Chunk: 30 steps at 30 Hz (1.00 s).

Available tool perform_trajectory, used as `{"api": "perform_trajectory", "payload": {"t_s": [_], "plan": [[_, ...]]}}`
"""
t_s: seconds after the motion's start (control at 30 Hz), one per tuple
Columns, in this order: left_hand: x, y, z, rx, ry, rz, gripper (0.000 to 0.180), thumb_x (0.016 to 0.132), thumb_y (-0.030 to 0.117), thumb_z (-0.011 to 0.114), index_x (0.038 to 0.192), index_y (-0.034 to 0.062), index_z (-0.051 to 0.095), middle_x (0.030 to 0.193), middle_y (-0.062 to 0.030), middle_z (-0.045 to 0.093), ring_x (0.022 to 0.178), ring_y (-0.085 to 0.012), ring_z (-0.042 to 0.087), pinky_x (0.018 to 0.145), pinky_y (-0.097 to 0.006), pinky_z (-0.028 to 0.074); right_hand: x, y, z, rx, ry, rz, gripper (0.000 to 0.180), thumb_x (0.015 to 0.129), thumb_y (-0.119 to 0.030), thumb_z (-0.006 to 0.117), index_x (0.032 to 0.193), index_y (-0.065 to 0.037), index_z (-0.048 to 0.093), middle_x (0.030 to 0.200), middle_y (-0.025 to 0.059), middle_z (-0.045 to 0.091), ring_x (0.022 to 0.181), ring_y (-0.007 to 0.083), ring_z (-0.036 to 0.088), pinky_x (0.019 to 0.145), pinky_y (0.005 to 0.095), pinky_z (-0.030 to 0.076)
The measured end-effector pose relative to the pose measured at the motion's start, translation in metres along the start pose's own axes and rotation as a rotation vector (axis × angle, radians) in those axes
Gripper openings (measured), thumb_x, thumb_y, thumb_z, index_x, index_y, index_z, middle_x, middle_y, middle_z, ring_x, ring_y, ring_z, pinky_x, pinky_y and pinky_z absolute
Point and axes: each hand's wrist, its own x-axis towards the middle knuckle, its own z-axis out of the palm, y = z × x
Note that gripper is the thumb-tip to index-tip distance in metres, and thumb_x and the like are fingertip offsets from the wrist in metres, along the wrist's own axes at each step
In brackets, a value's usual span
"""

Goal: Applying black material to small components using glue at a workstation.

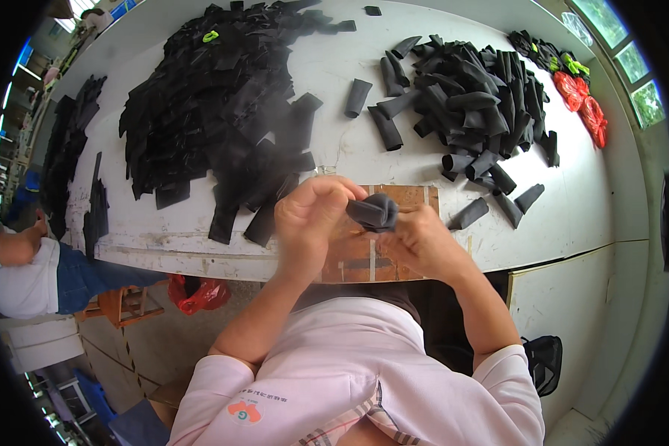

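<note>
Dark fabric tube point(369, 215) held up between two bare hands, over the near edge of the white table point(327, 67), with a brown taped board point(401, 269) below it. Long axis runs roughly side to side, across the person's front, not pointing away from the body. Smoother, narrower portion lies leftward; bunched, rounded portion lies rightward.

Left hand point(312, 215): thumb and fingers drawn together, pinching at the left end of the fabric; wrist comes up from lower left. Right hand point(422, 236): fingers curled in, closed about the bunched right end from the lower right; its fingertips are partly hidden, so the exact grip there cannot be told. Neither hand is clearly the nearer; both are at the piece, one at each end, so the line between them follows the tube's length. That end-to-end opposition looks like the relation that matters: a push or pull between the hands would act along the axis.

Surroundings: heap of flat black pieces point(208, 111) beyond and left of the left hand; pile of rounded black tubes point(483, 104) beyond and right of the right hand. One loose tube point(468, 213) lies just beside the right hand, on its outer side, slanting away to the right.
</note>
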Motion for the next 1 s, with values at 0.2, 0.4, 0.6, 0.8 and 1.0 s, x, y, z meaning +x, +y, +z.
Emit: {"api": "perform_trajectory", "payload": {"t_s": [0.2,0.4,0.6,0.8,1.0], "plan": [[0.082,-0.082,-0.053,0.959,0.217,0.125,0.024,0.075,0.007,0.057,0.096,-0.0029,0.055,0.094,-0.0184,0.058,0.086,-0.0297,0.056,0.073,-0.035,0.045,0.015,0.044,-0.050,0.967,0.602,0.252,0.048,0.090,-0.043,0.038,0.083,0.000,0.057,0.056,0.0037,0.050,0.048,0.0095,0.047,0.049,0.0225,0.039],[0.121,-0.132,-0.082,1.726,0.134,-0.084,0.024,0.073,0.016,0.062,0.090,0.0006,0.055,0.091,-0.0167,0.056,0.089,-0.0321,0.054,0.079,-0.039,0.044,-0.064,0.070,0.028,0.912,0.529,0.706,0.046,0.088,-0.043,0.043,0.081,0.000,0.057,0.057,0.0034,0.051,0.049,0.0099,0.048,0.047,0.0212,0.039],[0.121,-0.123,-0.093,1.672,0.015,0.073,0.010,0.072,0.012,0.061,0.075,0.0030,0.056,0.078,-0.0132,0.057,0.079,-0.0299,0.056,0.067,-0.039,0.045,-0.082,0.043,0.065,0.862,0.337,0.753,0.041,0.088,-0.038,0.046,0.080,0.001,0.057,0.060,0.0041,0.052,0.054,0.0104,0.050,0.050,0.0220,0.042],[0.073,-0.062,-0.067,1.255,-0.007,0.148,0.012,0.068,0.004,0.064,0.073,0.0004,0.053,0.060,-0.0114,0.054,0.054,-0.0262,0.055,0.050,-0.034,0.042,-0.065,0.042,0.091,0.854,0.149,0.641,0.046,0.088,-0.041,0.045,0.083,0.003,0.057,0.063,0.0039,0.053,0.058,0.0099,0.050,0.054,0.0213,0.043],[-0.005,-0.066,-0.074,1.182,0.027,-0.037,0.017,0.068,0.002,0.066,0.078,-0.0016,0.053,0.059,-0.0127,0.053,0.052,-0.0236,0.054,0.050,-0.031,0.042,-0.045,0.023,0.115,0.747,0.018,0.633,0.045,0.089,-0.038,0.042,0.078,0.003,0.057,0.061,0.0059,0.053,0.057,0.0117,0.050,0.053,0.0250,0.042]]}}
